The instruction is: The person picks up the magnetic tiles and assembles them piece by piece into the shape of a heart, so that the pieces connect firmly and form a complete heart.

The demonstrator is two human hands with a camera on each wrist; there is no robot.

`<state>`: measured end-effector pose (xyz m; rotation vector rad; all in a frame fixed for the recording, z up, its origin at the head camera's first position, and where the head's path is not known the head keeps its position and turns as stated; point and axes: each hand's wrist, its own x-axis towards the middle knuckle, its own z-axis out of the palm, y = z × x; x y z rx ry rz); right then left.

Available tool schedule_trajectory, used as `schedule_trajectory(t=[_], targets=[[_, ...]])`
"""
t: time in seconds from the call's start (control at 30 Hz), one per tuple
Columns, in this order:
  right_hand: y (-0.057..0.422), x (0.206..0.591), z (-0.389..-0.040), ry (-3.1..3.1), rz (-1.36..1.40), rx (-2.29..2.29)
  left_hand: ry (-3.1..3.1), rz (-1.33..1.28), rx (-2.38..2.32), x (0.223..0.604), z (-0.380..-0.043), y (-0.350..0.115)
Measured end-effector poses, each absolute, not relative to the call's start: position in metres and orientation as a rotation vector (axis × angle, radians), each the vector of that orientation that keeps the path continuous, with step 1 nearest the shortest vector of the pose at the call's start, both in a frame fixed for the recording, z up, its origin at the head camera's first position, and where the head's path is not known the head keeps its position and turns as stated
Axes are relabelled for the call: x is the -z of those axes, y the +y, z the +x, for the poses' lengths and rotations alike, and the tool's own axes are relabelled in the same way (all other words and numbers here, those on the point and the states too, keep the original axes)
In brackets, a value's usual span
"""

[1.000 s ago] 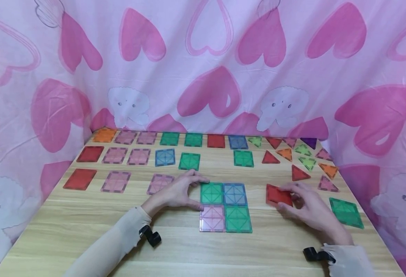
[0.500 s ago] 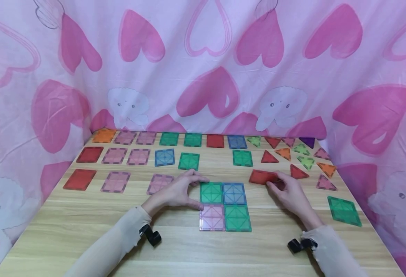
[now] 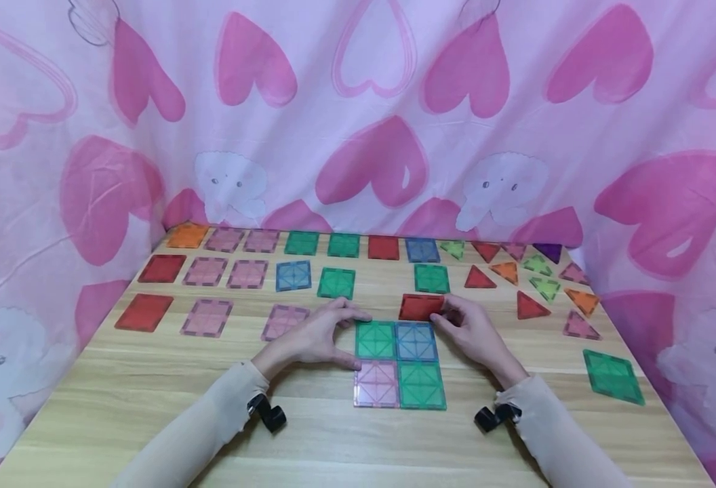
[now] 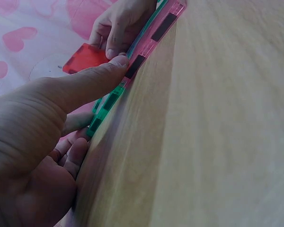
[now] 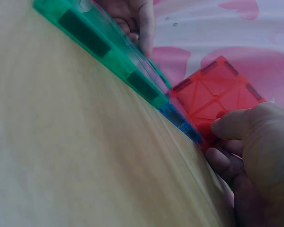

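My right hand (image 3: 475, 333) pinches a red square magnetic tile (image 3: 418, 307) by its right side, thumb in front and fingers behind. In the right wrist view the red tile (image 5: 218, 90) stands tilted up from the table, just behind the blue tile (image 5: 180, 122). Four flat tiles form a two-by-two block: green (image 3: 375, 340) and blue (image 3: 416, 341) behind, pink (image 3: 375, 385) and green (image 3: 422, 385) in front. Along the block's left side rests my left hand (image 3: 306, 339). Its straight thumb touches the pink tile's edge, and a forefinger reaches the rear green corner.
Rows of loose square tiles lie behind and to the left, including a pink one (image 3: 207, 318) and a red one (image 3: 144, 312). Triangles such as a red one (image 3: 531, 305) lie at the back right. A green square (image 3: 613, 377) sits near the right table edge.
My right hand has carried the red tile leftward and back, from right of the block to behind its blue tile. My left hand has stayed at the block's left side.
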<state>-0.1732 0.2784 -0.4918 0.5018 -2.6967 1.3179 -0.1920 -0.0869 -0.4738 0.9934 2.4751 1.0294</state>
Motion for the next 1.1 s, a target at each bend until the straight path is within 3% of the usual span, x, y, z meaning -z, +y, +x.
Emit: schedule_trajectory(t=[0.63, 0.87, 1.1], targets=[[0.281, 0.494, -0.173, -2.664, 0.511, -1.459, 2.444, 1.012, -1.043, 0.465, -0.2, -0.087], [0.282, 0.493, -0.173, -2.66, 0.494, -1.507, 2.682, 0.946, -1.005, 0.438, -0.233, -0.104], [0.282, 0.494, -0.169, -2.649, 0.481, -1.579, 2.78, 0.915, -0.83, 0.444, -0.267, -0.115]])
